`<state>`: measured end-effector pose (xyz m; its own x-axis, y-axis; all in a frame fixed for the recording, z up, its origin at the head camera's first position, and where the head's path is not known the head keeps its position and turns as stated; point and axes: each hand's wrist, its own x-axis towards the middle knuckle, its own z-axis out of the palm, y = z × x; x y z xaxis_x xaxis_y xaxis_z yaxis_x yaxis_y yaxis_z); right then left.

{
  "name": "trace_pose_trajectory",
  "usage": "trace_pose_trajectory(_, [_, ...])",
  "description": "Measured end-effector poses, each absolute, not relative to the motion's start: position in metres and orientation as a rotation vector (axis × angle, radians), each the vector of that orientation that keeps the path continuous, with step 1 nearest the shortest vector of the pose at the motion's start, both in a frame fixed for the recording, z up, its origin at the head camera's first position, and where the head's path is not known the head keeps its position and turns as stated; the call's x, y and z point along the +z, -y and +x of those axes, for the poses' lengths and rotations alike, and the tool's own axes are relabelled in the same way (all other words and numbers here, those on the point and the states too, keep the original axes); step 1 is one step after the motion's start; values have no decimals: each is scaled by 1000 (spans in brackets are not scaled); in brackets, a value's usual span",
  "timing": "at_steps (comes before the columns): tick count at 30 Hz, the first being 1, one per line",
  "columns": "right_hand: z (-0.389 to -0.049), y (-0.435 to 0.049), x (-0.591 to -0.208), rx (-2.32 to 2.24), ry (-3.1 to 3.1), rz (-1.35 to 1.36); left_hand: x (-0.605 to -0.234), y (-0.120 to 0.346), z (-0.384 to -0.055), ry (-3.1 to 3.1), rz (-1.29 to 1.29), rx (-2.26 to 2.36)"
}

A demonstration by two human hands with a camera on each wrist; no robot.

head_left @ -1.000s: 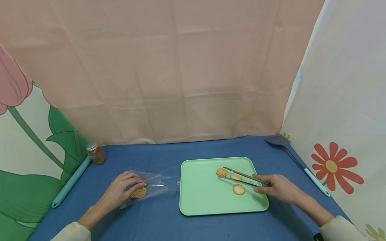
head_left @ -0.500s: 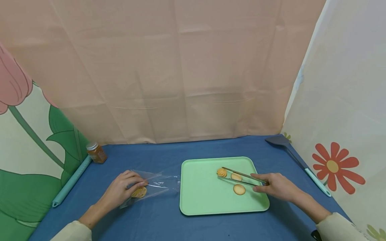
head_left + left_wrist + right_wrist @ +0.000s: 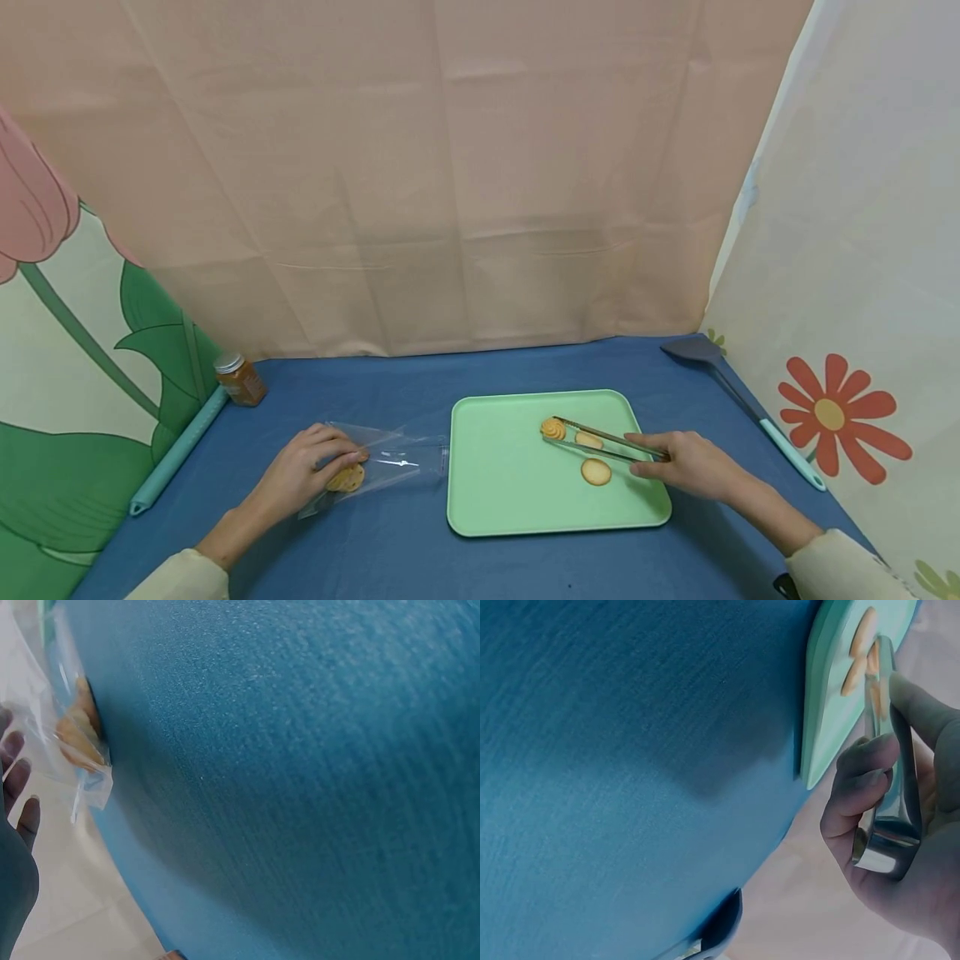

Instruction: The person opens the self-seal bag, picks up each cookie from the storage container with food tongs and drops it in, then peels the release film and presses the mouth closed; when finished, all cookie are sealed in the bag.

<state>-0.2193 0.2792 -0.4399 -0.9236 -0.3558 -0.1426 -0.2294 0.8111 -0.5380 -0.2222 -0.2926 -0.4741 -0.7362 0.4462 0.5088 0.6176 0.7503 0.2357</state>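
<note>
A person's left hand (image 3: 318, 460) pinches the edge of a clear plastic bag (image 3: 397, 458) with a round, golden-brown cookie (image 3: 347, 478) inside, while the right hand (image 3: 690, 467) grips slim metal tongs (image 3: 896, 806), their tips on either side of a swirled golden cookie (image 3: 553, 428). That cookie and two smooth, pale oval cookies (image 3: 596, 472) sit on a mint-green rectangular tray (image 3: 502, 492) between the hands. Beyond the left hand, a silver-lidded amber jar (image 3: 242, 385) stands near a pale teal rod (image 3: 178, 454); past the right, a dark-headed, teal-handled spatula (image 3: 792, 454) lies on the blue cloth-covered counter (image 3: 405, 562).
</note>
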Motion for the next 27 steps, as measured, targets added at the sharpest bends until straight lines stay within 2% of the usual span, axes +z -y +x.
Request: trace_pose_trajectory(27, [-218, -277, -443, -774, -2800, -492, -473, 291, -219, 2598, -748, -549])
